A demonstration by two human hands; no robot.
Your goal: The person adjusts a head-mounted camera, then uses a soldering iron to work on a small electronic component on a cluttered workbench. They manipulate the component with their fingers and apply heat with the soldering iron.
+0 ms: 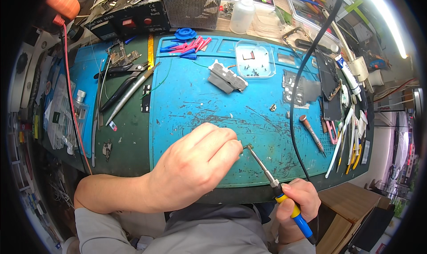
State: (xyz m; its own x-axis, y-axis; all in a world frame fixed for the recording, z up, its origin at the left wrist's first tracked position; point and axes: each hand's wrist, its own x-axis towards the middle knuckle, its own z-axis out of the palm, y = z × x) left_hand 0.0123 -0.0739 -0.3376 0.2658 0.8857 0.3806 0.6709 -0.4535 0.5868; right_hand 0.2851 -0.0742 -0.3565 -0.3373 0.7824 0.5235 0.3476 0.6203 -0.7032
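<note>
My right hand (299,203) grips a soldering iron (263,166) by its yellow and blue handle. Its metal tip points up and left, at or very near a tiny part (244,149) by my left fingertips. My left hand (200,163) is closed with its back to the view, fingers pinched around something small that they mostly hide. Both hands are over the near part of a scuffed blue work mat (191,103). Whether the tip touches the tiny part, I cannot tell.
Farther back lie a grey metal shield (227,77), a clear tray of screws (255,60) and pink and blue caps (191,46). Tweezers (131,94) and pliers (126,70) are left. A screwdriver (312,134) lies right; a black cable (293,107) hangs across the mat.
</note>
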